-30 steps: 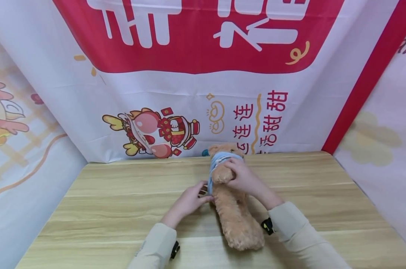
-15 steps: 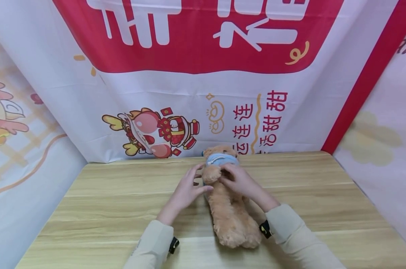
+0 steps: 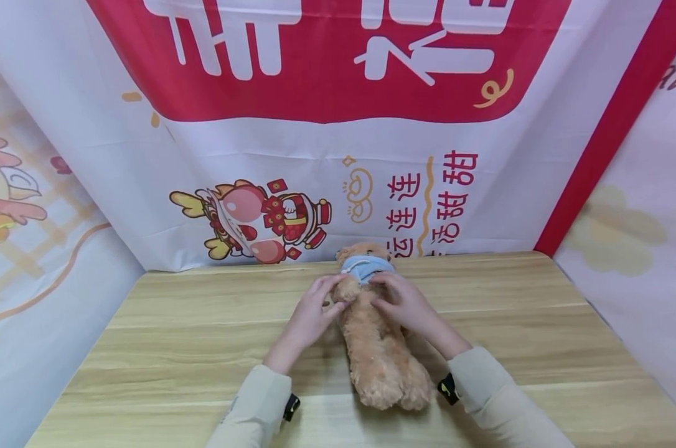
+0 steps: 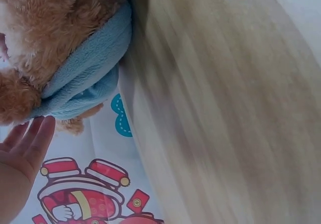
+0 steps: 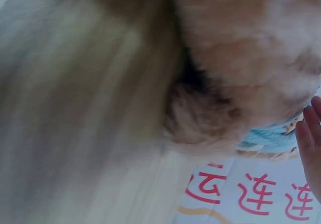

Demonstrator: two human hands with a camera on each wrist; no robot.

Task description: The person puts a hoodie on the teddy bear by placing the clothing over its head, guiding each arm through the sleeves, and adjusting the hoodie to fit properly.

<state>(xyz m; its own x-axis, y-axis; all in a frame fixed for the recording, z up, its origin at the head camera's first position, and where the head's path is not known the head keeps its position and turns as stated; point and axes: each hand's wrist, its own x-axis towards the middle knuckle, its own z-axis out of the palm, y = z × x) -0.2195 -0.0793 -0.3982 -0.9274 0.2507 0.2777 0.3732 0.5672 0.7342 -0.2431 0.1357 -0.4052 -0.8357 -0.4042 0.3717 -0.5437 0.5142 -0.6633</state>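
A light-brown plush bear (image 3: 374,354) lies on its back on the table, legs toward me and head at the back edge. Round its neck is a pale blue fleece scarf (image 3: 366,267). My left hand (image 3: 312,311) is at the bear's arm on the left, thumb and fingers to either side of the paw; in the left wrist view the fingertips touch the scarf (image 4: 90,63). On the other side, my right hand (image 3: 408,308) rests at the bear's chest just below the scarf. Its fingers (image 5: 307,126) look straight in the right wrist view. The bear's other arm is mostly hidden.
The wood-grain table (image 3: 203,348) meets a white and red printed banner (image 3: 327,143) right behind the bear's head. Printed sheets (image 3: 635,186) also hang at both sides. A teal piece with white stitching (image 4: 120,116) shows beside the bear's head.
The bear has turned from its side to lie flatter on its back, both legs now visible. My left hand has moved up to its paw; my right hand has come off the arm toward the chest.
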